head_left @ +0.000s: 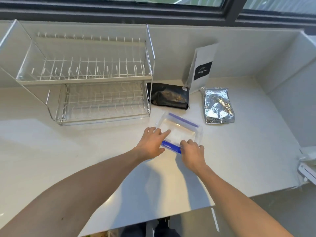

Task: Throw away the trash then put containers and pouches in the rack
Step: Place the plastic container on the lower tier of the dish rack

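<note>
A clear plastic container [181,130] with blue clip latches lies on the white counter, right of the rack's lower shelf. My left hand [151,144] rests on its left edge with the index finger stretched over the lid. My right hand [192,152] grips the near blue latch [171,147] at the container's front edge. A white two-tier wire rack [85,79] stands at the back left, both shelves bare. A black pouch [169,97] lies beside the rack. A grey pouch with a black label [201,67] stands against the wall. A silver foil pouch [218,106] lies flat to the right.
The white counter [68,151] runs to a near edge at the bottom and a right edge by a white bracket [306,168]. A low white wall and a dark window frame [153,12] close the back. Legs and shoes show below the counter edge.
</note>
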